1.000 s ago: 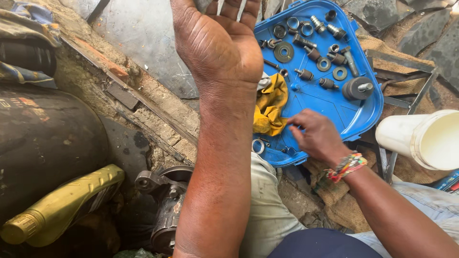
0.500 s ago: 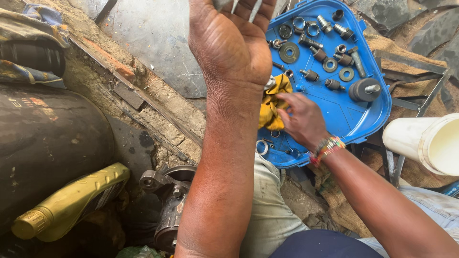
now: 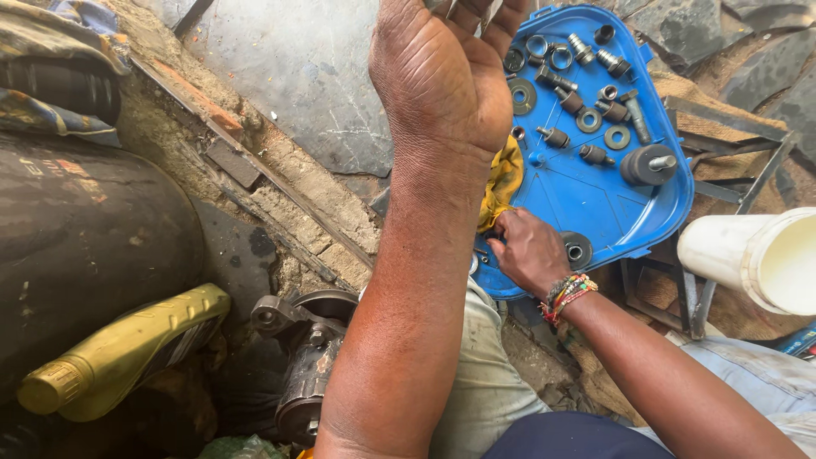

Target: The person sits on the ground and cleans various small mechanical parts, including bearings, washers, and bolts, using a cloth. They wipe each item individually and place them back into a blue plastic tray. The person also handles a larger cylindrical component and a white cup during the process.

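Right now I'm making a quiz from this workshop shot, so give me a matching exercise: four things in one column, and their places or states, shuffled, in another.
Things:
1. left hand
2. right hand
3. yellow oil bottle
4. white bucket

Places or states:
A. lying on its side at the lower left, beside a dark drum
B. raised close to the camera, above the blue tray
C. standing to the right of the tray
D. resting on the tray's near edge, by the yellow rag

Pairs: 1-B, 2-D, 3-A, 4-C
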